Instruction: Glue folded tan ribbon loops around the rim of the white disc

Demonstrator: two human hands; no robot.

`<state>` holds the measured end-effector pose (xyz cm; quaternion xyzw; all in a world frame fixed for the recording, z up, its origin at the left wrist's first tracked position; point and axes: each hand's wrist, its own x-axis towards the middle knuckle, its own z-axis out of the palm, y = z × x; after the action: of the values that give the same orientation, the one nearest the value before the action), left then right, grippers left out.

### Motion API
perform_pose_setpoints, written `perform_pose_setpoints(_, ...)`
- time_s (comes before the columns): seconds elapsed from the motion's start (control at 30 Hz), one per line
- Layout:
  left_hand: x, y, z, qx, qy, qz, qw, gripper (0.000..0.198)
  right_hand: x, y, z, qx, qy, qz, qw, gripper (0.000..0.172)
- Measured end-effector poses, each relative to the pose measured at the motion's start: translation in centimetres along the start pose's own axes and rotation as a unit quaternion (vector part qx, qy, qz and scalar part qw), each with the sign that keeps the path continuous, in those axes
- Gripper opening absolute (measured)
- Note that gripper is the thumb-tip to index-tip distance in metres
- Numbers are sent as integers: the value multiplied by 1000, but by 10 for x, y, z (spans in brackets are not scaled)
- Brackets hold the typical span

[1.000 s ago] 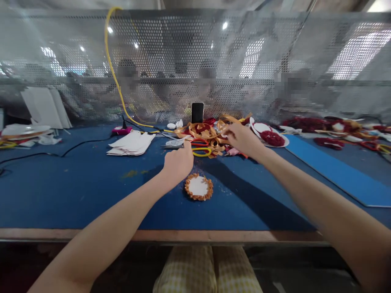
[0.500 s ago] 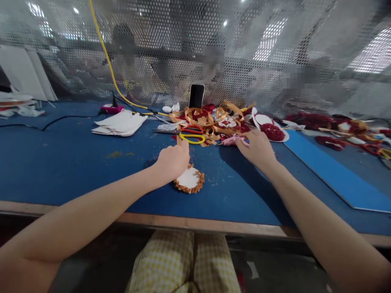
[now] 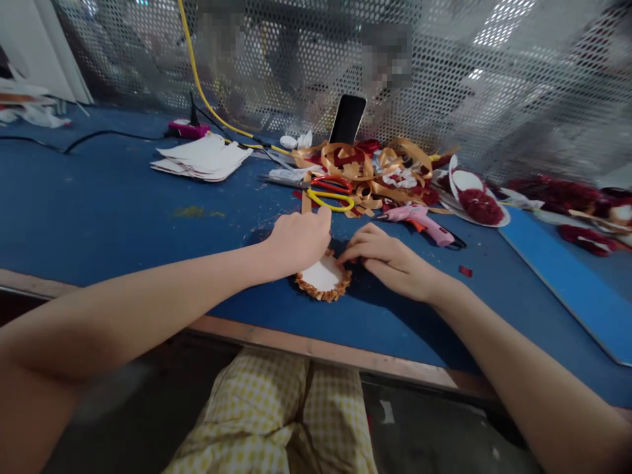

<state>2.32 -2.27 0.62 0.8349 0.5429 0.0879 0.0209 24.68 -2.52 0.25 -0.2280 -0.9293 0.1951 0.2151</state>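
Observation:
A small white disc [image 3: 323,273] edged with pleated orange-brown ribbon [image 3: 330,294] lies on the blue table. My left hand [image 3: 300,245] is closed over the disc's far left edge, its thumb pointing up; whatever its fingers hold is hidden beneath it. From the other side, my right hand [image 3: 388,260] pinches at the ruffled ribbon on the disc's upper right rim. Beyond that hand rests a pink glue gun [image 3: 419,220] with an orange trigger, touched by neither hand. Scissors [image 3: 330,193] with red and yellow handles lie just past my left hand.
Loose orange and dark red ribbon [image 3: 375,164] is heaped at the back before a propped phone [image 3: 348,118]. White sheets [image 3: 202,157] are stacked to the left. A bright blue board [image 3: 567,283] lies right. Perforated metal [image 3: 306,72] stands behind; the table's front edge [image 3: 276,336] is near me.
My right hand has let go of the glue gun, leaving it on the table, and moved left to the disc's rim. My left hand stays closed by the disc. The view has shifted.

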Motion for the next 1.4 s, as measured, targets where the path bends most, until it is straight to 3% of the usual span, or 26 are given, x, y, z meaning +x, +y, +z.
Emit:
perform_pose_setpoints(0.7, 2, -3, 3, -31, -1, 10, 999, 31, 1, -5, -3, 12, 9, 29, 999, 32)
perform_pose_setpoints(1.23, 3, -4, 3, -34, -3, 8, 999, 30, 4, -8, -9, -5, 1, -14, 1000, 34)
perform_pose_setpoints(1.33, 3, -5, 3, -40, 5, 9, 999, 31, 1, -4, -10, -21, 37, -2, 999, 32)
perform_pose_setpoints(1.4, 3, -5, 3, -47, 5, 6, 999, 30, -4, 3, -15, -80, 115, 51, 989, 33)
